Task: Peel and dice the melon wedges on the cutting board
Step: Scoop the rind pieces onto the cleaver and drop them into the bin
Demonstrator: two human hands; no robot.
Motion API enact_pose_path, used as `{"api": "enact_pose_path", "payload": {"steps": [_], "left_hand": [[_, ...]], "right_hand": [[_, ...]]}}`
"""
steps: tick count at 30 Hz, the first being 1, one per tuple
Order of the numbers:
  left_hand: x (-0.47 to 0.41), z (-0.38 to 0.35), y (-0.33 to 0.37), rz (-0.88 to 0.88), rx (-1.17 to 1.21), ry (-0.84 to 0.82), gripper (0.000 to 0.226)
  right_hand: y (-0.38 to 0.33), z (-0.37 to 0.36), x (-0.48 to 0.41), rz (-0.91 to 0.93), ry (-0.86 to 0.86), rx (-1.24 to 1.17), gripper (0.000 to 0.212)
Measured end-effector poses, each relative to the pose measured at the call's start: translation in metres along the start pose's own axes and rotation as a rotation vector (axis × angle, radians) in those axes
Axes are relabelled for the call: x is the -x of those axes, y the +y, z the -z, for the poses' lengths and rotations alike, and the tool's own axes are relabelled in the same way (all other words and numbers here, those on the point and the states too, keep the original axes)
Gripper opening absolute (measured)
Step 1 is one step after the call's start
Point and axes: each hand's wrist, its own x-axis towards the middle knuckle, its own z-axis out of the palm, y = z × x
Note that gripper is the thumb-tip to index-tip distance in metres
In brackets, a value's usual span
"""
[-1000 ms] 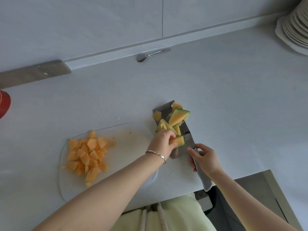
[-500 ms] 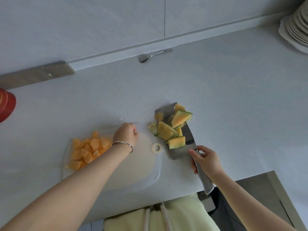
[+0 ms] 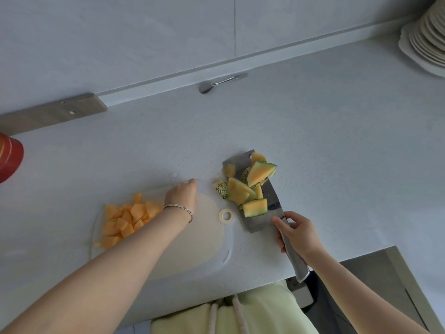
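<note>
Melon dice [image 3: 127, 218] lie heaped on the left end of the board [image 3: 192, 244], just left of the left wrist and nearer than its fingertips. To the right, the right hand [image 3: 298, 233] grips the knife [image 3: 273, 198]. Its fingers are curled round the handle and its thumb is laid where the handle meets the blade. The butt of the handle juts out behind the palm, past the counter [image 3: 337, 165] edge. The left hand [image 3: 181, 195], with a bracelet [image 3: 179, 208] at the wrist, reaches to the board's far edge. One fingertip shows at the rim and the others are hidden behind the back of the hand, so I cannot tell whether they grip the edge or only touch it. Just beyond the right fingers, the rinds [image 3: 250, 189] are piled on the flat of the blade, and a couple of pieces sit off its left edge. Far beyond both hands a spoon [image 3: 216, 83] lies against the wall. Plates [image 3: 426, 37] are stacked far to the right and a red pot [image 3: 9, 156] stands at the far left.
</note>
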Motion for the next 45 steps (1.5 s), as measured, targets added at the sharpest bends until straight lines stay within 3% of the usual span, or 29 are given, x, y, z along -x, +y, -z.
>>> {"api": "enact_pose_path", "payload": {"steps": [5,11,14,16,19,22,26,29,31,34,38,42,45], "left_hand": [[0.003,-0.003,0.004,0.001,0.058,-0.013,0.027],[0.008,0.008,0.023,0.057,0.443,0.043,0.013],[0.011,0.024,0.053,-0.143,0.614,0.139,0.014],[0.017,0.03,0.076,-0.317,0.6,0.095,0.011],[0.017,0.031,0.097,-0.404,0.531,0.046,0.011],[0.014,0.036,0.095,-0.392,0.555,0.128,0.003],[0.001,0.03,0.065,-0.282,0.484,0.171,0.021],[-0.011,0.016,0.04,-0.121,0.306,0.023,0.038],[-0.013,0.009,0.036,-0.146,0.241,-0.068,0.044],[-0.014,0.007,0.041,-0.229,0.221,-0.078,0.041],[-0.015,0.007,0.046,-0.18,0.412,-0.054,0.039],[-0.011,0.009,0.045,-0.073,0.729,-0.066,0.035],[-0.01,0.011,0.042,-0.101,0.785,-0.061,0.033]], "right_hand": [[0.001,-0.001,-0.001,0.001,0.001,0.019,0.016],[-0.002,0.0,0.0,-0.003,0.0,0.002,0.014],[-0.003,0.0,0.001,0.001,0.0,0.0,0.01],[-0.004,0.0,0.002,0.003,0.001,-0.004,0.008],[-0.006,0.0,0.002,0.01,-0.001,-0.004,0.006],[-0.007,0.0,0.003,0.015,-0.006,0.003,0.007],[-0.007,0.0,0.003,0.02,-0.01,0.014,0.005],[-0.007,0.0,0.004,0.025,-0.009,0.025,0.006],[-0.007,0.0,0.004,0.025,-0.006,0.027,0.006],[-0.007,-0.001,0.003,0.027,0.0,0.04,0.007],[-0.004,-0.002,0.003,0.032,0.022,0.05,0.002],[0.0,-0.001,0.005,0.02,0.041,0.039,0.017],[0.0,-0.002,0.011,0.017,0.052,-0.001,0.021]]}}
